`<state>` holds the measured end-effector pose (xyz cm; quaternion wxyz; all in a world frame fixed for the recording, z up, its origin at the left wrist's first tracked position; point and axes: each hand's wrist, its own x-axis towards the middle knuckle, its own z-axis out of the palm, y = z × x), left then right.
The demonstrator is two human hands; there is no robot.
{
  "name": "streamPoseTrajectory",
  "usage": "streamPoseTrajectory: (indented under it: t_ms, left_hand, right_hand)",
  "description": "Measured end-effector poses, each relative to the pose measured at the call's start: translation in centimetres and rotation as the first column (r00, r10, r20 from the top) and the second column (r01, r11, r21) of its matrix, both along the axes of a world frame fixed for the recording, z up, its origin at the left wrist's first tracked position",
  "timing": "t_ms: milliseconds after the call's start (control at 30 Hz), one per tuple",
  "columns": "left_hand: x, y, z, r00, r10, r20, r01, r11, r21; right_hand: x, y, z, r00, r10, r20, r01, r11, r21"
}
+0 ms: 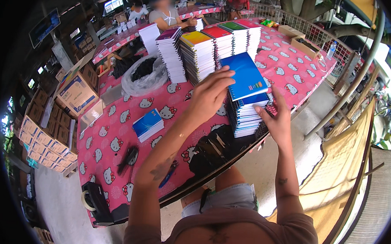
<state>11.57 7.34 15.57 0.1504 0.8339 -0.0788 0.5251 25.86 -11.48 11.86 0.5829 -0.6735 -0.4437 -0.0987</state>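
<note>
One blue spiral notebook (pixel 246 76) sits tilted on top of the near stack of blue notebooks (pixel 247 115), long axis running near-left to far-right, far edge lifted. Left hand (pixel 210 93) grips its left edge, fingers curled over the cover, so it is the closer hand; right hand (pixel 277 122) lies open against the stack's right side, steadying, holding nothing. Farther back on the pink patterned table (pixel 116 140) stands a row of taller notebook stacks (pixel 207 48); a lone blue notebook (pixel 148 124) lies well left.
</note>
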Motion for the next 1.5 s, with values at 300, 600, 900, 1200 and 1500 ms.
streamPoseTrajectory:
  t_ms: [300, 600, 900, 1200, 1500]
  left_hand:
    - [3.3, 2.3, -3.9, 0.960, -0.142, -0.243, 0.128, 0.989, -0.073]
    - [-16.4, 7.6, -10.1, 0.795, 0.562, -0.230, -0.605, 0.761, -0.232]
    - [-28.6, 13.4, -19.7, 0.828, 0.384, -0.408, -0.452, 0.028, -0.892]
    - [-17.4, 12.4, -19.2, 0.861, 0.271, -0.430, -0.463, 0.071, -0.883]
    - [-14.5, 2.6, -15.4, 0.565, 0.769, -0.301, -0.758, 0.627, 0.179]
  right_hand:
    - [3.0, 1.6, -2.6, 0.980, 0.132, -0.147, -0.140, 0.989, -0.040]
    - [-2.0, -4.9, -2.1, 0.951, 0.295, 0.096, -0.309, 0.885, 0.349]
    - [-14.5, 18.4, -13.0, 0.155, 0.511, -0.846, -0.869, 0.477, 0.129]
    - [-12.3, 26.2, -19.2, 0.435, 0.515, -0.739, -0.750, 0.661, 0.020]
    - [-10.1, 16.3, -16.6, 0.340, 0.341, -0.876, -0.562, 0.821, 0.101]
